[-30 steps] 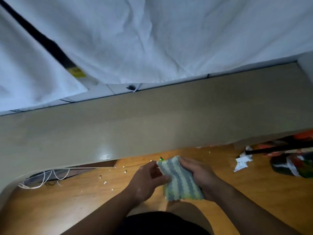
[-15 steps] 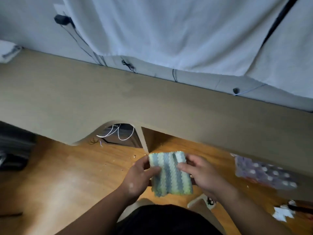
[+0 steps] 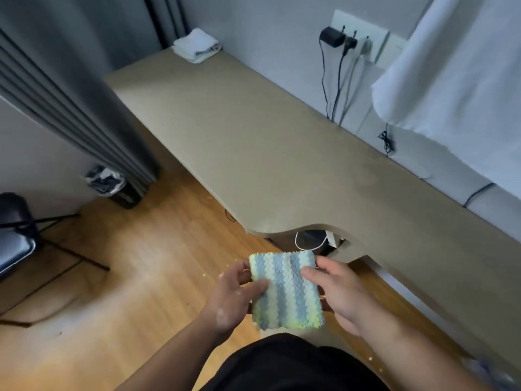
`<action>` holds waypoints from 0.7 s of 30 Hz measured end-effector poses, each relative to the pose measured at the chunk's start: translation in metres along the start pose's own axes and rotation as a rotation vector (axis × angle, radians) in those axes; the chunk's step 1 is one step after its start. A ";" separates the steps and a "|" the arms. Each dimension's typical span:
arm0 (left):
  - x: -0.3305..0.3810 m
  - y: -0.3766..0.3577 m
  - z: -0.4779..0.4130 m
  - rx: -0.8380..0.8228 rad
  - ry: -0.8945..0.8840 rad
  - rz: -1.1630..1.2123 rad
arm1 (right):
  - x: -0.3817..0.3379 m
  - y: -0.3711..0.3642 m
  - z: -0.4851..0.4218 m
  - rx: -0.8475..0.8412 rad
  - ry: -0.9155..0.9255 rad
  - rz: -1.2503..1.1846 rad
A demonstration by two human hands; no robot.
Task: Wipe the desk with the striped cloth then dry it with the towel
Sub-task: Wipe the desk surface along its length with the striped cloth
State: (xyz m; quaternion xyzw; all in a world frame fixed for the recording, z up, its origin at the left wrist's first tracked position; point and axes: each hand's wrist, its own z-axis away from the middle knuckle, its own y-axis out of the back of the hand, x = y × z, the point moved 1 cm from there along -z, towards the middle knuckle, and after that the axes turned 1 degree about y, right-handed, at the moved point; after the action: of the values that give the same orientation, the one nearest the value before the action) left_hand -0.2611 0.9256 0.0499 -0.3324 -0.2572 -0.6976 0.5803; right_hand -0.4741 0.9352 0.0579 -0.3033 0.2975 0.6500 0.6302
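head view: the striped cloth [image 3: 284, 289] is held up in the air in front of the desk [image 3: 253, 131], just short of the curved cut-out in the desk's near edge and not touching the top. the left hand [image 3: 234, 294] pinches the cloth's left edge, thumb on the front and fingers behind. the right hand [image 3: 338, 292] pinches the right edge the same way, so both hands are clamped on the cloth, which shows as a flat square between them.

the cloth looks small, light and soft, with a bumpy knitted surface in blue, white and yellow bands. it should fold and bunch easily and grip the desk rather than slide off it. it seems best pressed flat under one open palm for wiping, not held by the edges as now. whether it is damp cannot be told.

the towel [image 3: 196, 49] lies folded at the far end of the desk, against the wall and well apart from the hands. it looks thick, soft and light too, and could be taken by the top fold or scooped up whole.

behind the desk, plugs [image 3: 335, 40] sit in a wall socket with cables hanging down, and a white sheet [image 3: 451, 80] hangs over the desk's back edge. wiping near there probably calls for care not to snag the cables.
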 end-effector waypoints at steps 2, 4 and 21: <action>0.018 0.027 -0.019 0.033 -0.002 0.024 | -0.021 -0.020 -0.033 -0.024 0.000 0.005; 0.038 0.055 -0.039 0.059 0.003 0.034 | -0.043 -0.042 -0.068 -0.045 -0.007 0.012; 0.174 0.309 -0.210 0.114 0.050 -0.001 | -0.209 -0.251 -0.286 -0.036 -0.035 0.059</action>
State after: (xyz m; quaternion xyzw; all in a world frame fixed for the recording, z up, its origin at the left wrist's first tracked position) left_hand -0.0113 0.5979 0.0382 -0.2811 -0.2819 -0.6903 0.6041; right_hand -0.2136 0.5888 0.0344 -0.2941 0.2836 0.6786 0.6104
